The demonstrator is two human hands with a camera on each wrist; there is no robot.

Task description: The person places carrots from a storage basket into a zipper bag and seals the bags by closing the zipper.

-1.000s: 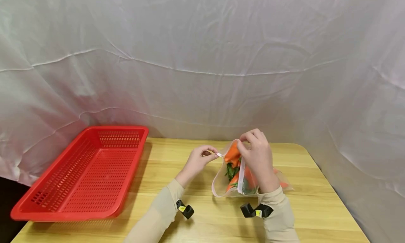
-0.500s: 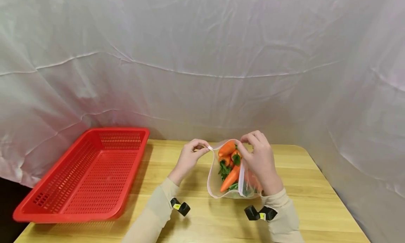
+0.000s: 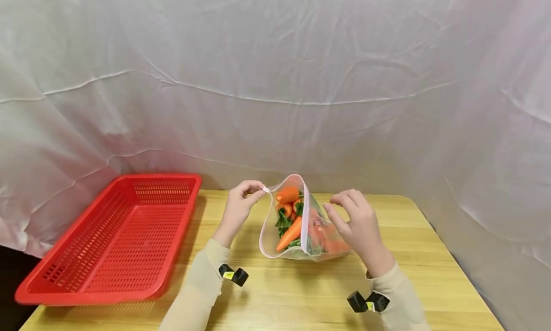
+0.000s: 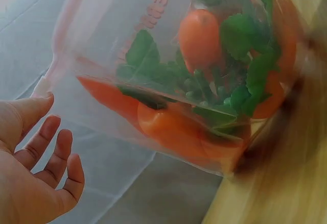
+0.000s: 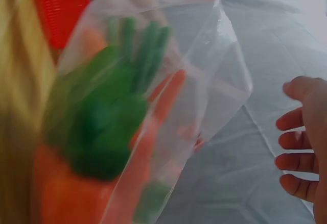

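A clear zip bag (image 3: 304, 226) with a pale pink edge stands on the table with its mouth gaping toward the left. Inside are several orange carrots (image 3: 289, 234) and green leaves (image 3: 282, 221); more green pieces (image 5: 102, 127) show blurred through the plastic in the right wrist view. At the bag's upper left corner my left hand (image 3: 236, 209) pinches the white zip tab (image 3: 265, 189) between thumb and index finger. My right hand (image 3: 359, 223) hovers to the right of the bag, apart from it, holding nothing, its fingers loosely bent.
A red perforated plastic basket (image 3: 137, 235) sits on the left part of the wooden table (image 3: 292, 297). Grey-white sheeting (image 3: 275, 106) hangs behind the table and along its right side.
My left hand has drawn the bag to the left, and its mouth has widened, showing more of the carrots. My right hand has let go of the bag's edge and stands apart.
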